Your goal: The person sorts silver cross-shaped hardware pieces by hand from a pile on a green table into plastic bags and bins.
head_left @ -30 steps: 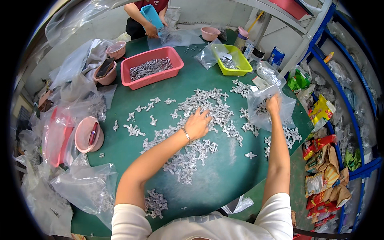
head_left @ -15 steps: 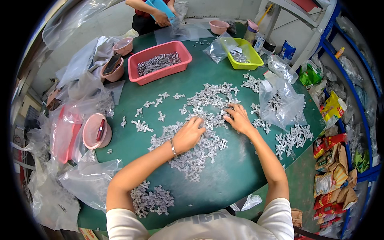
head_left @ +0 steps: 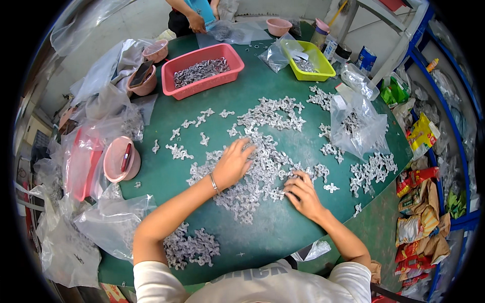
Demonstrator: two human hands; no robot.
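Note:
Small grey cross-shaped metal parts [head_left: 260, 166] lie in a broad pile across the middle of the green table. My left hand [head_left: 232, 164], with a silver bangle at the wrist, rests over the pile's left side, fingers stretched and slightly apart. At the pile's right edge, the bent, slightly spread fingers of my right hand [head_left: 304, 194] touch the parts. I see nothing gripped in either hand. Another heap of the parts [head_left: 192, 247] sits by my left forearm. More parts [head_left: 373, 171] lie at the table's right side, beside a clear plastic bag [head_left: 356, 129] with parts inside.
A red tray [head_left: 237, 68] of grey pieces and a yellow-green basket [head_left: 316, 76] stand toward the back. On the left are a pink bowl [head_left: 115, 169] with a red pen and several plastic bags. A co-worker's hands hold a blue container [head_left: 202, 10]. Shelves line the right.
My right hand has moved toward me along the pile's right side, and parts there have shifted nearer. My left hand has moved slightly left, its fingers straighter. The co-worker's blue container is lower.

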